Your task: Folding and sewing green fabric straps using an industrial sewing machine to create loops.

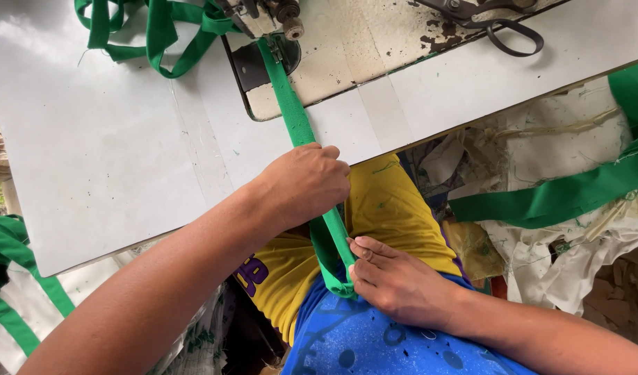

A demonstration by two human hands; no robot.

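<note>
Hands guide a folded green fabric strap (296, 114) under the sewing machine's presser foot (274, 35) at top centre, left hand (301, 184) clamped over it at the table edge, right hand (395, 285) pinching it lower centre; sewn strap (159, 35) piles upper left, more (562, 198) waits right.

Bright daylight glares off the white table (103, 160); focus sharp throughout.

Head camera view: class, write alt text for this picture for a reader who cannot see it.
Two bare hands hold a green fabric strip running from a sewing machine's presser foot across a white table: the left hand grips it at the table edge, the right hand pinches it over the lap. Black scissors lie top right.
</note>
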